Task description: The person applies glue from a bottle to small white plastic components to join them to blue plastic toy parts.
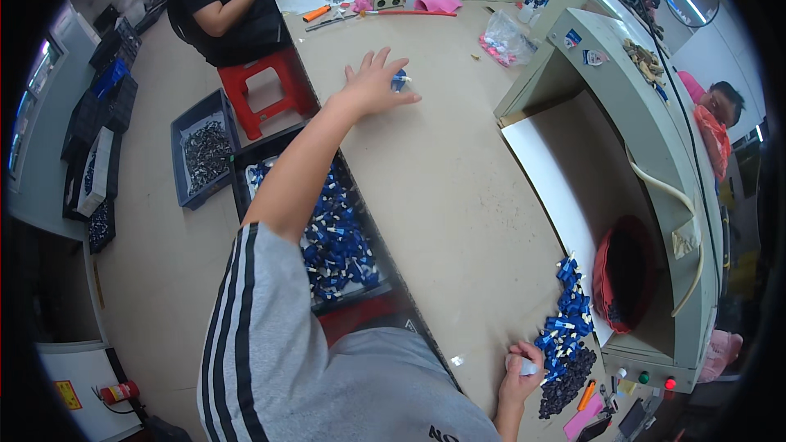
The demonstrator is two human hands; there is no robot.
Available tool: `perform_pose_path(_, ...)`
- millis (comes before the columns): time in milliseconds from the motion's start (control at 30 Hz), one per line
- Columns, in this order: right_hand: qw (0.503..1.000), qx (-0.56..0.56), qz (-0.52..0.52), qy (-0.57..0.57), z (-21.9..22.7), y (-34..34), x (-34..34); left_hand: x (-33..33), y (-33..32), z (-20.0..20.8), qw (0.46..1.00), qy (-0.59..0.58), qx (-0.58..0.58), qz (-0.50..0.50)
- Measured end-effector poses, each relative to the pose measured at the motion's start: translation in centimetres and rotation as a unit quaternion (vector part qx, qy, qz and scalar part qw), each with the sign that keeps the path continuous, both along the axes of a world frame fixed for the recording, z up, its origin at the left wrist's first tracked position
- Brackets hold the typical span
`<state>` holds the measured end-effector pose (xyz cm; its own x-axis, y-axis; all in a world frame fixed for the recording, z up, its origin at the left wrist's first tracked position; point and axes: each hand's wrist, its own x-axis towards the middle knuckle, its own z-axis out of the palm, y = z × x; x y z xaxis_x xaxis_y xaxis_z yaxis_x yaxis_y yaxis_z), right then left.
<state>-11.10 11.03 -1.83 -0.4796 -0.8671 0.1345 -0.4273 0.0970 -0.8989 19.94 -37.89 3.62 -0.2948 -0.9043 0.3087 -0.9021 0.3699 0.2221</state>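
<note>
Standing apart from one another, the fingers (380, 57) of my left hand (368, 90) are at the far part of the desk (446, 196), a small blue piece (399, 79) showing between thumb and forefinger; over my feed I cannot tell whether they touch it. My right hand (517, 385) has its fingers wrapped around a small whitish bottle (524, 366), just beside a heap of blue parts (566, 323) and a pile of black pieces (571, 383). Under my left forearm, a black tray (238, 184) carries many more blue parts. To my right, a pale cabinet (655, 127) houses a red basin (604, 303). Farther left, a crate (175, 155) of metal parts stands near a red stool (282, 74), where a person in black (225, 4) sits.
</note>
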Motion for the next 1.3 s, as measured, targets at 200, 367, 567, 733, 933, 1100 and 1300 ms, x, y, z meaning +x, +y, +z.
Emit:
perform_pose_path(200,0.997,-0.039,-0.06,0.019,0.0,-0.5,0.4,1.0,2.3,-1.4,0.996,-0.004,0.077,-0.038)
perform_pose_path(367,0.999,-0.005,0.006,0.034,0.0,0.0,-0.4,7.9,9.7,-3.5,0.997,0.071,0.002,-0.042)
perform_pose_path(567,1.0,-0.018,0.018,0.013,0.1,0.4,-0.4,12.7,16.7,-7.2,0.985,0.152,0.073,0.045)
perform_pose_path(733,0.997,-0.005,-0.031,0.063,0.0,1.2,-0.2,6.8,18.2,-8.7,0.964,0.243,-0.068,0.078)
perform_pose_path(933,0.993,-0.049,-0.027,0.102,4.8,1.1,0.1,-8.6,23.5,-1.3,0.924,0.293,-0.004,-0.246)
perform_pose_path(1100,0.962,-0.084,-0.229,0.124,4.9,6.5,-1.6,-23.0,25.0,-0.6,0.84,0.187,0.183,-0.475)
perform_pose_path(1300,0.954,-0.085,-0.268,0.105,3.5,8.4,-2.3,-30.3,28.5,-1.2,0.842,0.084,0.149,-0.512)
